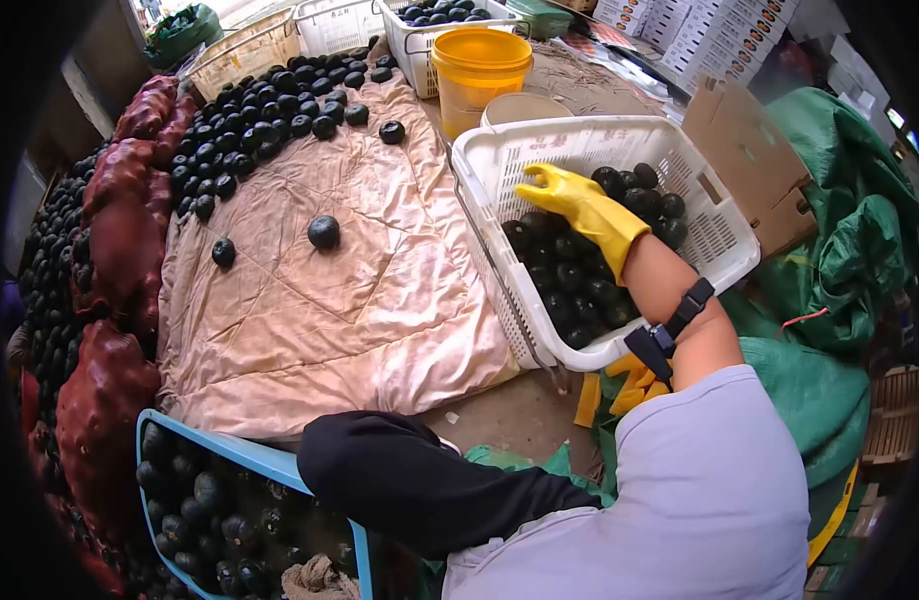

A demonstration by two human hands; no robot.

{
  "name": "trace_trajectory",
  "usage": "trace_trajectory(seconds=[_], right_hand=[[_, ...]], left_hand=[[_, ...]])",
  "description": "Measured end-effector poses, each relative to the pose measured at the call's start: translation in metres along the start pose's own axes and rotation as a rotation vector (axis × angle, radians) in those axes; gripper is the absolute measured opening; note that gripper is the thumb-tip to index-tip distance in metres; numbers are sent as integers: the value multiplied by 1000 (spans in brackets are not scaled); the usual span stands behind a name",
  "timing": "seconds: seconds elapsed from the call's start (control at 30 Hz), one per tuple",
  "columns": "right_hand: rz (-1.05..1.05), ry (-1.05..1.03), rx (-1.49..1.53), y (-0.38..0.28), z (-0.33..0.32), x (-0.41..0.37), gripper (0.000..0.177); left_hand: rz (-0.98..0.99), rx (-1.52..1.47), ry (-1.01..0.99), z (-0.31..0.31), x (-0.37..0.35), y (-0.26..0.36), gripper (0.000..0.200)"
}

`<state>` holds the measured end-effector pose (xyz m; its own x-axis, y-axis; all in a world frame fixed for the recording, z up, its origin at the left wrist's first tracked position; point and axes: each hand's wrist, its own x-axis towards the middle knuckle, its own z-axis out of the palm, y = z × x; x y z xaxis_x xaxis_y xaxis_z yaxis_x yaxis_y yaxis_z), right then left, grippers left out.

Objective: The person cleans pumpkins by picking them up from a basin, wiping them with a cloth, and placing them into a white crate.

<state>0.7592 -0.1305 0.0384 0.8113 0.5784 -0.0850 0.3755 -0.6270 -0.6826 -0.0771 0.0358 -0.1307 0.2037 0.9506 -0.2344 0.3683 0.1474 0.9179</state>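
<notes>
My right hand [580, 205], in a yellow rubber glove, reaches over a white plastic crate [615, 128]. Its fingertips stand apart, with nothing visible between them. Below it, dark green round squashes [570, 275] fill much of the crate, and more [645, 200] lie at its far right side. An orange-yellow glove [632, 385] shows partly behind my right arm; whether my left hand is inside it is hidden. A black strap with a small device circles my right forearm.
Loose squashes [250, 125] lie along the back of a pinkish quilt [380, 290]. Red net sacks [120, 250] line the left side. A blue crate [270, 460] of squashes stands by my knee. Behind are an orange bucket [480, 75] and more crates; green tarp [830, 170] hangs right.
</notes>
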Motion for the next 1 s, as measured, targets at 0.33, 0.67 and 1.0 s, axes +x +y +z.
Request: trace_trajectory(seconds=[0.33, 0.67, 1.0], right_hand=[[580, 227, -190, 321, -27, 54, 126], [737, 438, -691, 299, 38, 73, 98], [-20, -508, 1136, 12, 19, 25, 77]], left_hand=[[532, 750, -34, 24, -12, 43, 20], [37, 780, 95, 45, -10, 46, 8], [-255, 681, 188, 90, -15, 147, 29]])
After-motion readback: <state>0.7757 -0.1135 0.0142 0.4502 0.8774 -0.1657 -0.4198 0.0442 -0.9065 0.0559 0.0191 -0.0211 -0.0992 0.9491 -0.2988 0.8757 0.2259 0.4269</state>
